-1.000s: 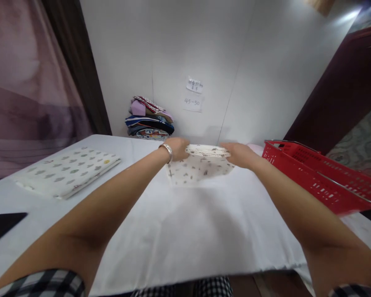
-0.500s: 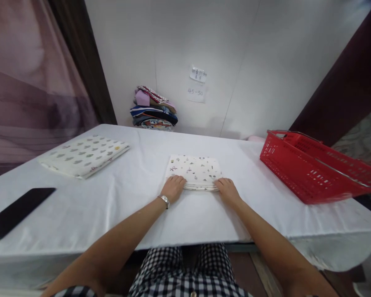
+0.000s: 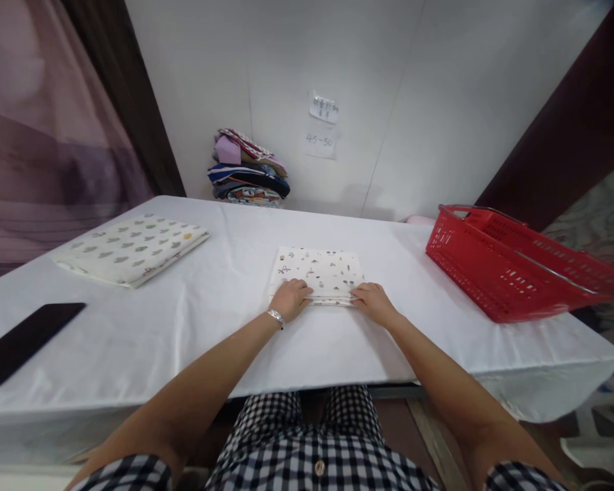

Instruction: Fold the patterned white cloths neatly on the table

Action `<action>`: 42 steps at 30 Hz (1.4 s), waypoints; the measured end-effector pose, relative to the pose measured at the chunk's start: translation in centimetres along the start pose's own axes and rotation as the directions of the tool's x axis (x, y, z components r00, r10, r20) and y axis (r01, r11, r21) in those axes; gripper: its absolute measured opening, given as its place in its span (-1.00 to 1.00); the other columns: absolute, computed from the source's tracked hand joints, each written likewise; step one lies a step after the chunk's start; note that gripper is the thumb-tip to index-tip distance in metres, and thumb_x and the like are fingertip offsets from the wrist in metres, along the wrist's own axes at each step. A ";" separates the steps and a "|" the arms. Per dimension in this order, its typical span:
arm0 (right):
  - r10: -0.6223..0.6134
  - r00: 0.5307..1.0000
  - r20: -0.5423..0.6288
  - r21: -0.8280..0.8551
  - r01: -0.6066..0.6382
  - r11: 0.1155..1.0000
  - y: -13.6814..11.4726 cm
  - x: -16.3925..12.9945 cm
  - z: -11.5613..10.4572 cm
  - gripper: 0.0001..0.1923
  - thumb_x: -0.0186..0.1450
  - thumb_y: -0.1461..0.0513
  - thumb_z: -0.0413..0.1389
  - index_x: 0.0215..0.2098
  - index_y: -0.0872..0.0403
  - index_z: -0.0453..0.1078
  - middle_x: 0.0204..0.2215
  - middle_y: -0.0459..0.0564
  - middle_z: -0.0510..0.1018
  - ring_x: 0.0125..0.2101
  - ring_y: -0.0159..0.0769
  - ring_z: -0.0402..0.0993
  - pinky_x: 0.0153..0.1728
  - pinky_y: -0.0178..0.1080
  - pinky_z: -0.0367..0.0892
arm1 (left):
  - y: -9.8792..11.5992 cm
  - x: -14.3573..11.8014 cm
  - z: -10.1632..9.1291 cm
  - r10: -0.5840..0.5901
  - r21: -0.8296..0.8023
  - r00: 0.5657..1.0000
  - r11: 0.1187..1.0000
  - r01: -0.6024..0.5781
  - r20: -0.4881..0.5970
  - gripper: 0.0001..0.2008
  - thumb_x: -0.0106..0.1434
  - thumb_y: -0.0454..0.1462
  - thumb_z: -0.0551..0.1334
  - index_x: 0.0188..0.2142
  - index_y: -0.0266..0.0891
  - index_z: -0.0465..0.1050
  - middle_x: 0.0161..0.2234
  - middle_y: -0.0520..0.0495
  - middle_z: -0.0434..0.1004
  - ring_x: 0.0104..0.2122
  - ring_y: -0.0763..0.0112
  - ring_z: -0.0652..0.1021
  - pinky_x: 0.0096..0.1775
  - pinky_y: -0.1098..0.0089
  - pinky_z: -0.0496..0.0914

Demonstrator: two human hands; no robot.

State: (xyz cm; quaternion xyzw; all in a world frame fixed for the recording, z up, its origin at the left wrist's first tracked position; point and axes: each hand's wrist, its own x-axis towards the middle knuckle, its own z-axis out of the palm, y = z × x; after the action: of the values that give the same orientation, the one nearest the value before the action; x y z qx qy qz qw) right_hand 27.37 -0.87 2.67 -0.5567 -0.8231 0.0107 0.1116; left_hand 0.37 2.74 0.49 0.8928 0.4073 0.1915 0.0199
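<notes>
Curtain (image 3: 56, 129): pinkish, hangs at the far left.
Black slab (image 3: 28, 346): lies flat on the white-covered worktop (image 3: 225, 286), near side; its left end is cut off by the edge of view.
Grey-motif cloth (image 3: 133, 247): folded flat, positioned beyond the black slab, well apart from both hands.
Fabric stack (image 3: 248, 170): folded multicoloured pieces, piled at the far edge of the worktop, near the wall (image 3: 419, 102); the support under the pile cannot be determined.
Left grip (image 3: 290, 300): palm down, fingers bent over the near-left corner of the small-print cloth and touching it. The thumb position is unclear; whether the corner is pinched or only pressed cannot be told. A silver band (image 3: 275, 318) encircles the wrist.
Small-print cloth (image 3: 320, 267): white with small scattered motifs, folded into a flat rectangle; lies on the worktop between the two grips, with its body extending beyond them and its layered near edge facing the wearer.
Paper notices (image 3: 321, 142): two, fixed one above the other to the wall; the lower reads 45-50.
Right grip (image 3: 374, 302): fingertips contact the near-right corner of the small-print cloth, fingers bent; closure cannot be confirmed.
Red basket (image 3: 516, 273): perforated, with metal handles; stands at the right end of the worktop, apart from the right grip.
</notes>
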 end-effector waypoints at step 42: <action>0.018 0.997 -0.069 -0.076 -0.023 0.997 -0.2 -1.5 0.9 -0.77 0.29 0.30 -0.07 -0.25 0.07 0.42 -0.29 0.00 0.45 -0.24 -0.28 0.27 -0.14 -0.23 0.08 | -0.5 -0.6 0.9 -0.054 -0.091 0.996 0.995 0.048 -0.067 -0.76 0.25 -0.24 0.06 -0.21 -0.12 0.49 -0.24 -0.07 0.46 -0.22 0.32 0.40 -0.15 0.26 0.27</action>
State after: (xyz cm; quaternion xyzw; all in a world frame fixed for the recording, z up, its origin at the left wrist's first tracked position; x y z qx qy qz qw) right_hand 27.48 -2.22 1.55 -0.5690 -0.8129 -0.0388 0.1181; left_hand -0.09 2.73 -0.63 0.8730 0.4216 0.2401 0.0505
